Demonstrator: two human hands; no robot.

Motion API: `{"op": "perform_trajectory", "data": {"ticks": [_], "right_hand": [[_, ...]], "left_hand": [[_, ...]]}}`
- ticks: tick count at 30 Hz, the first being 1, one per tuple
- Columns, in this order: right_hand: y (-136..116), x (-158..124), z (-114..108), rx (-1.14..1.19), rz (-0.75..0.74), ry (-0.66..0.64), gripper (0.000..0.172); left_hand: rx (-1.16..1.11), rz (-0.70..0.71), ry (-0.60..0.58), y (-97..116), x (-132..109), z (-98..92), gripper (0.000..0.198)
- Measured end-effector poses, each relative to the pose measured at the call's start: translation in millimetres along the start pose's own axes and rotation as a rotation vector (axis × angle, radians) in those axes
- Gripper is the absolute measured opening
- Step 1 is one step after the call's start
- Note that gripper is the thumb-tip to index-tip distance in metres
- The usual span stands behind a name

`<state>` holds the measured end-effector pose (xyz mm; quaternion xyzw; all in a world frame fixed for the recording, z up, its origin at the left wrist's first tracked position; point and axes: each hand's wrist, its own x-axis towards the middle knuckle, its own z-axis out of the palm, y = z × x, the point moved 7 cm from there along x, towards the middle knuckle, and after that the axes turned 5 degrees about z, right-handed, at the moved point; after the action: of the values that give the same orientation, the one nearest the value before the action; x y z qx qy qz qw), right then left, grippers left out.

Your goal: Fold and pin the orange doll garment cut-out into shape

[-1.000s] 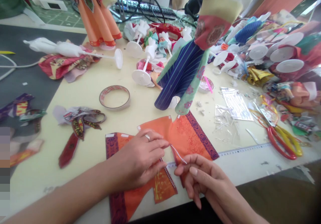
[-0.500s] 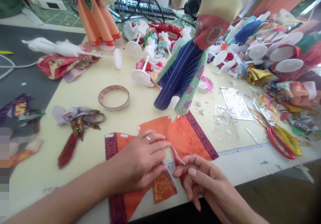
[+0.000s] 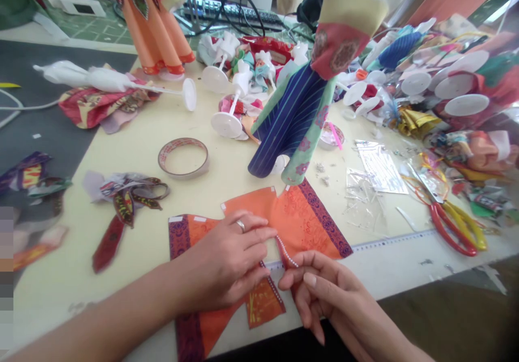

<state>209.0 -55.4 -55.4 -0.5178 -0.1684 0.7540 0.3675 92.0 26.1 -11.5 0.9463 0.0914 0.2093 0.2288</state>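
Observation:
Cut orange fabric pieces with purple patterned borders lie at the table's front; the right-hand orange piece (image 3: 308, 226) has a string of white beads (image 3: 286, 251) along its inner curved edge. My left hand (image 3: 239, 254), a ring on one finger, rests over the fabric with its fingers stretched out, a fingertip at the upper end of the beads. At their lower end my right hand (image 3: 324, 289) has its fingers curled, closed at the edge of that piece. Below the left hand lies a small orange strip (image 3: 265, 305) edged with beads.
A doll dress in blue and green (image 3: 284, 118) stands just behind the fabric. A tape roll (image 3: 182, 157) lies to the left, scissors (image 3: 452, 229) to the right. A ruler (image 3: 389, 241) runs along the front. Doll parts (image 3: 458, 89) are piled at the back right.
Both hands keep nearly the same pose at the beaded edge. The whole view has shifted very slightly.

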Motion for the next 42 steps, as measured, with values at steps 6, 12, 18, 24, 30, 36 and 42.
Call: {"op": "perform_trajectory", "data": {"ticks": [6,12,18,24,30,36,42], "right_hand": [[0.8,-0.5,0.4,0.006,0.003,0.001,0.025],[0.5,-0.5,1.4,0.006,0.002,-0.008,0.025],[1.4,-0.6,1.2,0.013,0.004,-0.021,0.024],[1.8,-0.3,1.6,0.018,0.021,-0.021,0.023],[2.1,0.2,1.5,0.033,0.025,-0.021,0.024],[2.2,-0.2,2.1,0.043,0.033,-0.026,0.023],[2.6,0.1,3.2,0.054,0.031,-0.036,0.022]], "left_hand": [[-0.003,0.006,-0.007,0.7,0.3,2.4,0.011],[-0.005,0.013,-0.016,1.4,0.8,4.3,0.012],[-0.005,0.021,-0.032,2.1,-0.1,5.3,0.014],[-0.012,0.003,-0.024,-0.1,1.2,1.6,0.013],[-0.021,-0.017,0.01,-4.4,0.4,-2.7,0.011],[-0.022,0.006,0.009,-2.0,0.5,-0.9,0.011],[-0.018,0.023,-0.03,1.6,1.2,2.5,0.013]]}}
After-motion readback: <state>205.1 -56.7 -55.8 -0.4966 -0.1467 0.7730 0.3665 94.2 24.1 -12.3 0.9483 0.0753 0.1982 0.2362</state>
